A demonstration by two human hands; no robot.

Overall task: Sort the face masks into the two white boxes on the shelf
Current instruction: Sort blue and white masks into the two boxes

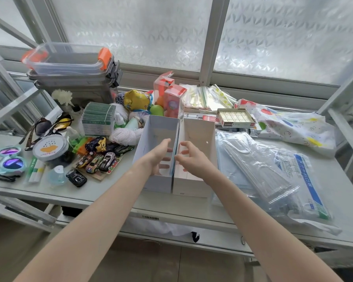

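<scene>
Reaching into two smooth white boxes (194,180) — both hands (161,155) loose-fingered, seemingly holding nothing — crinkly mask bags (263,169) alongside.

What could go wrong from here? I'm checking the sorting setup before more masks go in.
The left white box and right white box stand close to the shelf front edge, so a push from either hand could tip them off. The bagged face masks overhang that edge and might slide. The toy cars crowd the left box.
</scene>
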